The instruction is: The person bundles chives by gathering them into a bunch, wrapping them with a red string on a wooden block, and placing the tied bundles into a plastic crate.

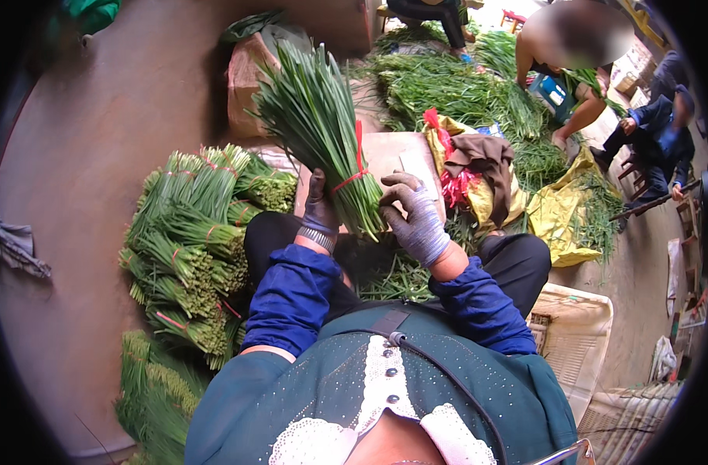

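My left hand (320, 208), in a dark-stained glove, is closed round the left side of a bunch of garlic chives (323, 128). The bunch tilts with its leaf tips up and left and its pale stem ends toward me. A red band (352, 180) circles it above the stem ends, with a loose tail standing up along the leaves. My right hand (417, 217), in a grey-purple glove, is at the right edge of the stem ends, its fingers bent and apart. Whether the fingertips touch the stems is hard to tell. Behind the bunch lies a pale board (396, 147).
Banded chive bunches (195, 248) are piled at my left. Yellow sacks (563, 213), a brown cloth (486, 159) and loose chives (462, 89) lie ahead and right. A white plastic crate (579, 333) stands at my right. One person (575, 46) bends over chives; another (664, 139) sits farther right.
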A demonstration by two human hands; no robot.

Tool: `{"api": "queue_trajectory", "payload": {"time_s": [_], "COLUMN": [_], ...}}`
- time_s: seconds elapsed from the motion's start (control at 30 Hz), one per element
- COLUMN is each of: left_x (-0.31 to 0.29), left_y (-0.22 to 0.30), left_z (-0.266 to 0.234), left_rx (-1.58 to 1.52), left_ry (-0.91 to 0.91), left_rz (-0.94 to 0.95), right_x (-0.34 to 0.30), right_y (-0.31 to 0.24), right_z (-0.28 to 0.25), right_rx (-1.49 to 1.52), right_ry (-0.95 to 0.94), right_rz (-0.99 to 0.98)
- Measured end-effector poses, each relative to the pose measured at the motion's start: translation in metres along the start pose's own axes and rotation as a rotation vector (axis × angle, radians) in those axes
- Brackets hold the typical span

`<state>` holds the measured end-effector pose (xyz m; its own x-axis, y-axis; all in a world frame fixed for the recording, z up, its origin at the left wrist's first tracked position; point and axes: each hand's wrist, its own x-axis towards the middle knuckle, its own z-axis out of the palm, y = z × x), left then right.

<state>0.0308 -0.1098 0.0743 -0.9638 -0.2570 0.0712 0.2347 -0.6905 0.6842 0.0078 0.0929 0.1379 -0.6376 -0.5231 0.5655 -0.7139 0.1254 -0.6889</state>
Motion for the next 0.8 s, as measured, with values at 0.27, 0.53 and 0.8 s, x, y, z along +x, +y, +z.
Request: {"api": "queue_trajectory", "payload": {"time_s": [0.27, 0.53, 0.8], "left_x": [-0.01, -0.005, 0.009], "left_y": [-0.011, -0.015, -0.01], "left_z": [-0.025, -0.03, -0.043], "left_rx": [0.02, -0.018, -0.208], "left_ry": [0.033, 0.129, 0.197], "left_rz": [-0.054, -0.078, 0.01], "right_x": [-0.006, -0.015, -0.038], "right_y": [0.009, 0.008, 0.015], "right_z": [0.002, -0.03, -0.038], "right_rx": [-0.034, 0.425, -0.073], "right_ry": [-0.078, -0.286, -0.259], "right_rz": [-0.103, 0.117, 0.196]}}
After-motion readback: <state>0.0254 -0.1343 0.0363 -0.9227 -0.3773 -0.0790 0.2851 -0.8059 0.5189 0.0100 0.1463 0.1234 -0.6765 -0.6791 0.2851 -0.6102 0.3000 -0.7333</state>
